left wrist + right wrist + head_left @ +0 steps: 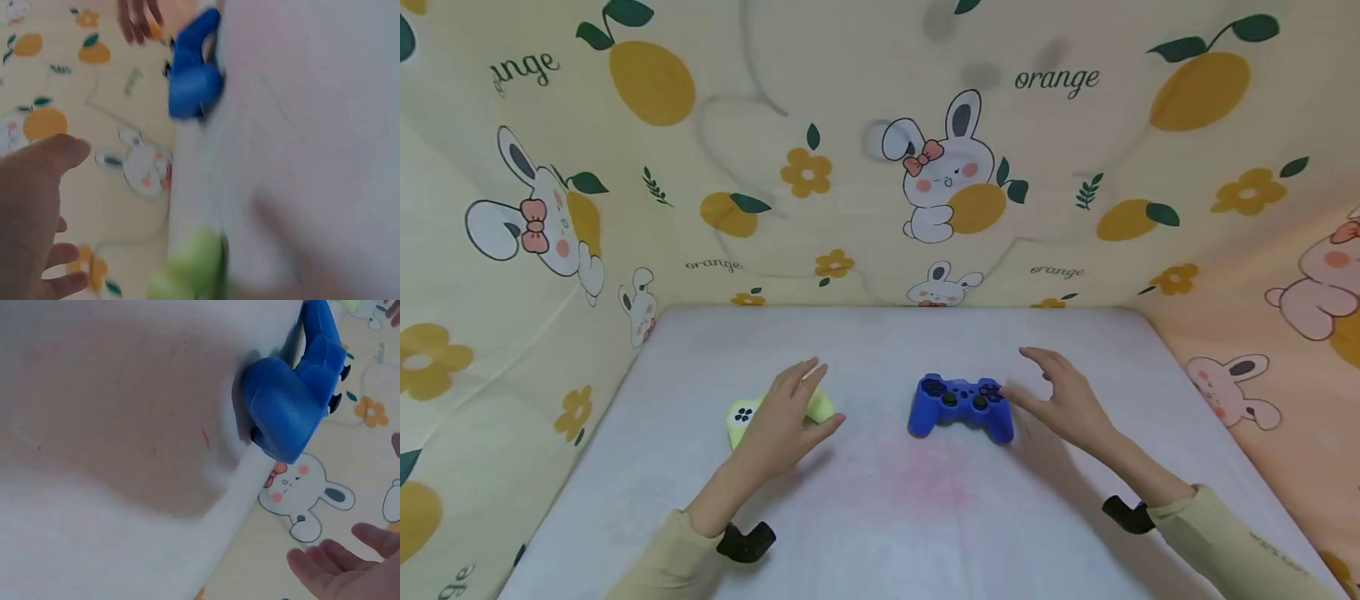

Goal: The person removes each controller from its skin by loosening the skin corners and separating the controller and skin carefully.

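On the white tabletop lies a blue game controller [961, 408], face up with black sticks and buttons. To its left is a lime-green game controller [741, 416], partly covered by my left hand [778, 429]. That hand hovers over the green one, fingers extended and thumb held apart, holding nothing. My right hand [1071, 410] is spread at the blue controller's right side, its thumb tip overlapping the controller's edge in the head view. From the right wrist view, space shows between the right hand [350, 569] and the blue controller [284, 406].
A white cloth covers the table [880, 517], with a faint pink stain [932, 479] near the middle. Fabric walls printed with rabbits and oranges rise at the back [850, 167], left and right. Black wrist mounts [747, 543] sit below both hands.
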{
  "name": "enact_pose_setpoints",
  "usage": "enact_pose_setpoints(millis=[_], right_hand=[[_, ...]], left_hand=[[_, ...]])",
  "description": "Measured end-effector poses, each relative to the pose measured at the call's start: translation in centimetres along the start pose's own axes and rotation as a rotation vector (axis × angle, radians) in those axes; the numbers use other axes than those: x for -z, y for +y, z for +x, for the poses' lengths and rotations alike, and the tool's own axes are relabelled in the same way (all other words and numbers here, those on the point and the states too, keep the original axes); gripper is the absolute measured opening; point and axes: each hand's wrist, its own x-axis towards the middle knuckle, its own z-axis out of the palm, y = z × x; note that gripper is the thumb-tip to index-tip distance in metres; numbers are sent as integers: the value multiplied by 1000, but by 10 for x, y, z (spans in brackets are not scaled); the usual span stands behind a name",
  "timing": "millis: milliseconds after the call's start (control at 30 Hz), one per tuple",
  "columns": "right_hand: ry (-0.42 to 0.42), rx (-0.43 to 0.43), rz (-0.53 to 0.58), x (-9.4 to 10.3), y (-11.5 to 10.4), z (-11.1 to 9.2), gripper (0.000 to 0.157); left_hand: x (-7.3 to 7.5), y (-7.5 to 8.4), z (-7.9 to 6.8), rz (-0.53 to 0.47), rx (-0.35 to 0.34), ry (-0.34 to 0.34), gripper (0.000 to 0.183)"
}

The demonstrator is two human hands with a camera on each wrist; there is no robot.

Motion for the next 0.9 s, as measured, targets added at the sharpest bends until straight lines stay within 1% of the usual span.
enact_pose_setpoints(millis=[67, 200, 267, 400, 467, 533, 700, 900], right_hand=[[-33, -19, 61, 0, 1, 0, 78], [-110, -92, 200, -4, 3, -2, 82], [-111, -105, 270, -6, 4, -3, 82], [-83, -64, 363, -9, 10, -3, 79], [-91, -58, 393, -9, 12, -1, 79], [-125, -87, 420, -8, 14, 0, 82], [-208, -175, 488, -10, 18, 2, 85], [-249, -230, 515, -18, 24, 5, 84]], left_hand=[[-7, 12, 6, -117, 14, -48, 79], [-24, 32, 21, -309, 88, -151, 84], [-34, 37, 30, -402, 102, -172, 85], [-53, 42, 47, -599, 124, -184, 88], [-60, 42, 53, -691, 149, -192, 90], [-67, 43, 57, -740, 173, -201, 91], [-83, 42, 67, -772, 187, -213, 88], [-97, 44, 76, -799, 211, -244, 86]])
